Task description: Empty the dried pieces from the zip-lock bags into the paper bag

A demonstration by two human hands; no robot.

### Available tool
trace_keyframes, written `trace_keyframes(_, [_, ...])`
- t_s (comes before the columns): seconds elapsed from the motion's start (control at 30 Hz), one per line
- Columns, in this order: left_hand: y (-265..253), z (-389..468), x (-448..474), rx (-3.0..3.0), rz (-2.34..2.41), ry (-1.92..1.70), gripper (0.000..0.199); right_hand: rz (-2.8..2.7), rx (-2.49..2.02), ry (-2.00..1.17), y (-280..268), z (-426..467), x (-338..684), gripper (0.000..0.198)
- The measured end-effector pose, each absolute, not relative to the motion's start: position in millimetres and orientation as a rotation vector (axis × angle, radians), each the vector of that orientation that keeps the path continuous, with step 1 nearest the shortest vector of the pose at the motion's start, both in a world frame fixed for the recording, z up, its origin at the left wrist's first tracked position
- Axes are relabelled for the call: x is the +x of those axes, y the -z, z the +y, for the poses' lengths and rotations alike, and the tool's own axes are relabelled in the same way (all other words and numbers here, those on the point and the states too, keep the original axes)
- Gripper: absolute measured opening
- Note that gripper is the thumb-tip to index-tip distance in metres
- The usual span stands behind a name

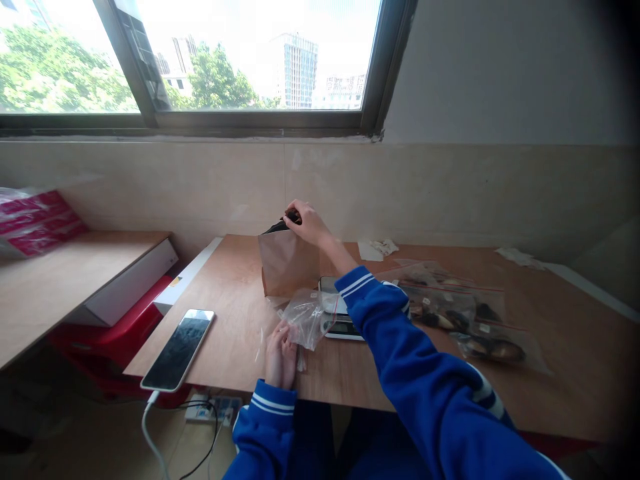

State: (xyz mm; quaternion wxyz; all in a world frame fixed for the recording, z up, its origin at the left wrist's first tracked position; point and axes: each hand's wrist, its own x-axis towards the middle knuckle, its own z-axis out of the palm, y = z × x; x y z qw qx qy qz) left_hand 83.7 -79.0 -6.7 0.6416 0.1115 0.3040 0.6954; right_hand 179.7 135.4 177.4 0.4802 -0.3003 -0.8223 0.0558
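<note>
Pinches a dark item [294, 217] with the right hand [307, 225] at the paper bag [289, 265] and a seemingly unfilled clear bag [306, 317] with the left hand [281, 352], filled bags [495, 348] already lying aside.

Brn bag [287, 265] upright, clr bag [306, 317] in front.

We pinch a dark piece [294, 217] in our right hand [309, 224] at the mouth of an upright brown paper bag [290, 265], while our left hand [281, 352] holds a clear plastic bag [306, 319] near the table's [345, 381] front edge. Beside it we see a scale [344, 327]; filled clear bags [495, 349] lie rightward, a phone [179, 350] leftward.
</note>
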Motion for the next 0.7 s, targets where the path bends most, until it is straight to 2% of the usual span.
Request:
trace_keyframes(0.17, [3.9,-80.8,84.3,0.258,0.704,-1.577,0.022,-1.993,-0.699,-0.204,-179.4,130.9,181.2,0.023])
trace_keyframes(0.33, [2.8,-81.2,84.4,0.272,0.705,-1.564,0.019,-1.817,-0.713,-0.305,-178.6,121.9,184.8,0.025])
trace_keyframes(0.53, [3.2,-80.8,84.2,0.259,0.720,-1.562,0.021,-2.178,-0.839,-0.041,-180.2,109.7,184.2,0.017])
trace_keyframes(0.7, [5.4,-80.1,83.8,0.241,0.716,-1.568,0.020,-2.370,-1.104,0.207,-193.6,94.8,183.2,0.042])
